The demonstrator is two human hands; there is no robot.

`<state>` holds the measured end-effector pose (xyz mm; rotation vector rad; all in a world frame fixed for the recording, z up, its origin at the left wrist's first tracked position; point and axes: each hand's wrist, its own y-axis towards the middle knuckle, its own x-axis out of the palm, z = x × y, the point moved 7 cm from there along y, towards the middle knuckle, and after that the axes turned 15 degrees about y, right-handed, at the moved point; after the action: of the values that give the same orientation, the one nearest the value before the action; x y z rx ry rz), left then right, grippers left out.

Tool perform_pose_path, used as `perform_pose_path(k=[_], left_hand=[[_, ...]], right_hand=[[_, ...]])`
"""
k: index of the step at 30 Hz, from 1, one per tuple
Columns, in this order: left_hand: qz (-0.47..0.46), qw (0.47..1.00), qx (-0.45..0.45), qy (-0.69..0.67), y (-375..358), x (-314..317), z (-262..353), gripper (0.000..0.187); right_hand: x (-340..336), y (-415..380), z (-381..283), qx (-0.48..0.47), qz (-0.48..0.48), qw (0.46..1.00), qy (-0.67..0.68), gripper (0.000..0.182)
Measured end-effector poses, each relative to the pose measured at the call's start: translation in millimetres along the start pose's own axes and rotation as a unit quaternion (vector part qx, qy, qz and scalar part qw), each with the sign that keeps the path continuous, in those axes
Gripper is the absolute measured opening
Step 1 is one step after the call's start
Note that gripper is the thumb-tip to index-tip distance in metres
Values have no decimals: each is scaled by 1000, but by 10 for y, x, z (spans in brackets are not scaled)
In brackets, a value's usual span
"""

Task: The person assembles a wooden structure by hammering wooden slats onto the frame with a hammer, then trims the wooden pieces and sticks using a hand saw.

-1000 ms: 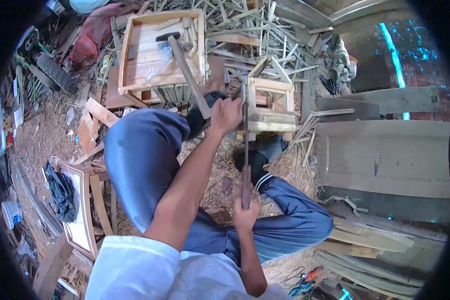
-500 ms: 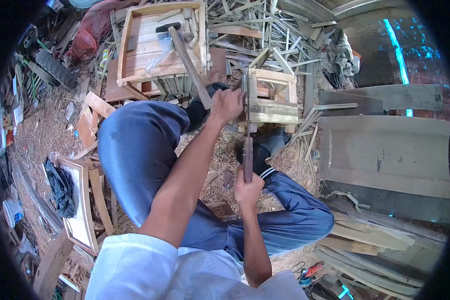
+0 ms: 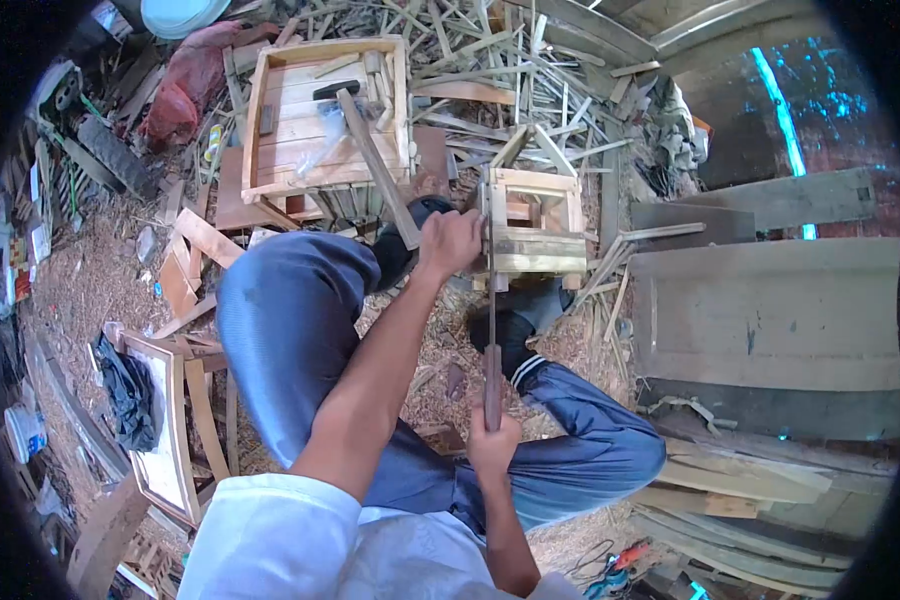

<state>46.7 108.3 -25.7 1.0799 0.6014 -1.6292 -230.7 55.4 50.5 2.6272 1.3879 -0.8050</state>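
Observation:
My right hand (image 3: 494, 440) is closed round the wooden handle of a saw (image 3: 492, 300), whose thin blade runs forward along the left side of a small wooden frame (image 3: 540, 250). At the frame's left edge, my left hand (image 3: 452, 243) is closed against a piece of wood beside the blade. Its fingertips are partly hidden. Just left of that hand lies a hammer (image 3: 375, 165), its dark head over a wooden tray (image 3: 253, 150) and its handle end near my knuckles.
Wood strips (image 3: 560, 90) are heaped beyond the frame. Boards (image 3: 780, 310) stand at the right. A framed panel (image 3: 160, 430) with a black cloth (image 3: 128, 395) leans at the left. Shavings cover the ground between my legs.
My right hand has pulled back toward my body with the saw, so more blade shows between handle and frame. My left hand stays at the frame's edge. The view has shifted slightly.

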Motion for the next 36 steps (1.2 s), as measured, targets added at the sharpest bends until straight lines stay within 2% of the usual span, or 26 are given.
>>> perform_pose_path(k=[2,3,7,9,11,14,16,17,19,20,22,23,26,28,30,31,32,33,34,35,36], left_hand=[[3,1000,2,29,-29,28,21,24],[33,999,9,7,-37,7,20,24],[-19,1000,4,-2,-55,94,-16,26],[-2,1000,11,8,-79,94,20,27],[-7,1000,-4,3,-52,28,28,24],[4,1000,-1,30,-49,46,34,20],[25,999,8,19,-156,30,68,18],[25,1000,9,9,-133,40,52,18],[17,1000,4,0,-91,15,44,20],[25,1000,6,-1,-59,-26,63,20],[-14,1000,-5,10,-58,-19,63,24],[29,999,4,12,-50,-53,82,24],[15,1000,4,15,-79,0,57,25],[8,1000,6,16,-71,46,19,25],[-5,1000,4,28,-55,48,22,25],[-1,1000,2,28,-3,38,11,25],[31,999,9,26,-8,-1,24,26],[59,998,16,23,-70,-17,53,26],[56,998,17,20,-96,5,56,26],[40,999,13,19,-71,-32,58,27],[20,1000,9,21,-85,-28,58,27]], right_hand=[[-31,-66,-21,18,24,999,40,36],[34,73,23,27,2,999,-26,36],[92,412,-184,100,-12,995,26,40],[-64,22,-5,55,-4,998,12,41],[-59,-13,40,8,-4,1000,-2,43],[-13,88,36,35,-3,999,4,35],[109,413,-101,124,-1,991,41,38],[89,370,-22,125,2,991,46,38],[9,257,-14,11,-8,999,-46,35],[-11,148,-6,4,-5,999,-45,35],[-86,-67,-114,-48,44,995,77,35],[-51,-30,-88,3,12,1000,17,35],[141,416,-27,68,-13,998,4,32],[103,368,-62,62,-14,998,5,32],[-53,91,-133,13,-15,1000,13,34],[-96,-81,17,-13,17,999,40,34],[-59,-62,14,-13,12,999,37,34],[-31,-59,88,31,3,999,31,34],[0,-22,164,73,0,997,25,34],[64,156,115,49,-13,998,-44,35],[68,252,50,53,-12,997,-45,35]])
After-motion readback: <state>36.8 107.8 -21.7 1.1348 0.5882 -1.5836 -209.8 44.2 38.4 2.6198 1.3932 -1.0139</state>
